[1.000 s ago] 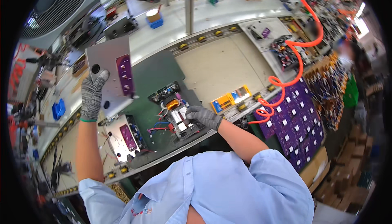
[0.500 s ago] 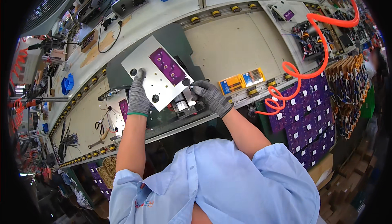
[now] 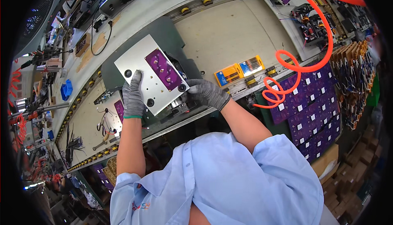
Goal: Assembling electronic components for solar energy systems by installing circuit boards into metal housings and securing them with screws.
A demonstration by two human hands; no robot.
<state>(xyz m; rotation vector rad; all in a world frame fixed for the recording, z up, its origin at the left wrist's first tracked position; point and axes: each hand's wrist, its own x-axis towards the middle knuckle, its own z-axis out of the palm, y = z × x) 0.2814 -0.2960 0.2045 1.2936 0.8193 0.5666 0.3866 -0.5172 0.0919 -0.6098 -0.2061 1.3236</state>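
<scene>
A flat silver metal plate [image 3: 141, 55] is held tilted above a dark green mat [image 3: 112, 71]. It carries a purple circuit board [image 3: 162, 76] and several round black feet at its corners. My left hand [image 3: 133, 98], in a grey striped glove, grips the plate's left edge with the thumb on top and fingers underneath. At the right corner, beside a black foot, my gloved right hand [image 3: 208, 94] is closed on the edge; some of its fingertips are hidden. Under the plate, a dark unit with metal parts [image 3: 178, 105] is partly covered.
Right of the mat lie two yellow cases of bits [image 3: 229, 76]. An orange coiled air hose [image 3: 301, 67] hangs at the right. Left of my left hand is another plate with a purple board [image 3: 119, 109]. Roller tracks [image 3: 206, 1] edge the bench; a blue bin [image 3: 66, 90] stands far left.
The view has shifted slightly. The plate sits a little lower over the unit, and my right hand's fingers have moved in closer around its right corner. My left hand keeps its grip.
</scene>
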